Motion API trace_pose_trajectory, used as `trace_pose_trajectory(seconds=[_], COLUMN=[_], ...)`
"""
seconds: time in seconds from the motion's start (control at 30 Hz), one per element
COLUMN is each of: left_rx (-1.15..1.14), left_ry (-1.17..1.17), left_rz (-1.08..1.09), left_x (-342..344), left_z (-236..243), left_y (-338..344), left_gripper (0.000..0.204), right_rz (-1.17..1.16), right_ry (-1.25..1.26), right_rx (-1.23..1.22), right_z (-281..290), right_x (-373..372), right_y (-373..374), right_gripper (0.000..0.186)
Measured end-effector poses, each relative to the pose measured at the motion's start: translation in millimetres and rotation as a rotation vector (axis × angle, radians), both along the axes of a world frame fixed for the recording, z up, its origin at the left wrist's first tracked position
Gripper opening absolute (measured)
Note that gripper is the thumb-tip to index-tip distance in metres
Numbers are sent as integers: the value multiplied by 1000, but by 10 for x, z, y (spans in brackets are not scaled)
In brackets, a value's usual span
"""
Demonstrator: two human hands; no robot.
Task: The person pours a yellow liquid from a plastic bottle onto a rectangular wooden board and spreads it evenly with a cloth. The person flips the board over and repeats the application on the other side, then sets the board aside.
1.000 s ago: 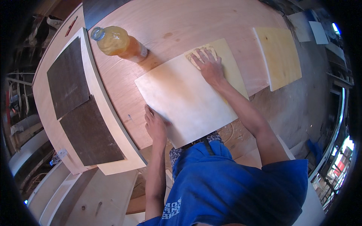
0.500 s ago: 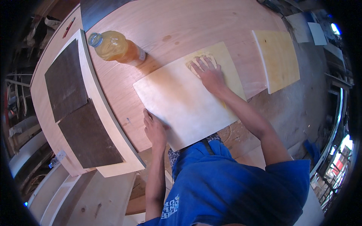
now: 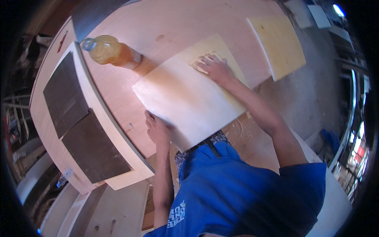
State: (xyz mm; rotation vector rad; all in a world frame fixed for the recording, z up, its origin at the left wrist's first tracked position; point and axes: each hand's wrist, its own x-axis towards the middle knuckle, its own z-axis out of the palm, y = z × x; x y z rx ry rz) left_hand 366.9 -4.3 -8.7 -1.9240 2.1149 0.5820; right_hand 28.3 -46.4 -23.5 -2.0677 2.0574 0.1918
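A pale, light-coloured flat board [image 3: 189, 112] lies tilted across the near edge of the workbench, against my body. My right hand [image 3: 218, 71] presses a crumpled yellowish cloth [image 3: 200, 59] onto the board's far right part, with its fingers bent over the cloth. At the board's left edge, my left hand [image 3: 159, 130] grips the side, thumb over the top face; some of its fingertips are hidden. A yellowish band runs along the board's right side. Beyond its far left corner stands an open clear plastic bottle [image 3: 112, 52] of orange-yellow liquid.
Two dark brown sheets [image 3: 67, 94] lie on a pale panel [image 3: 118, 134] at left. A yellow-faced board [image 3: 282, 47] rests at the far right of the pinkish plywood bench [image 3: 177, 19]. A red slim tool [image 3: 62, 42] lies at the far left.
The whole view has shifted a little. My right hand and the cloth have moved slightly rightward and nearer on the board, its fingers more bent. My left hand keeps the same edge.
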Motion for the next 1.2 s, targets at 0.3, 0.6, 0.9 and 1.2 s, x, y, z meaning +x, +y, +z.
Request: trace_pose_trajectory(seconds=[0.3,0.6,0.9,1.2], left_rx=[-53,-112,47,-1], left_ry=[61,72,-158,-172], left_rz=[-138,-256,-339,-330], left_x=[107,172,177,87], left_z=[-50,127,-42,-53], left_y=[-28,-470,-955,-968], left_gripper=[108,115,128,125], right_rz=[-120,-362,-176,6], right_ry=[-20,-309,-172,-50], right_rx=[300,15,-321,-337], right_z=[556,730,138,-262], right_x=[55,542,976,882], right_y=[2392,2426,351,-414], right_gripper=[61,59,56,51])
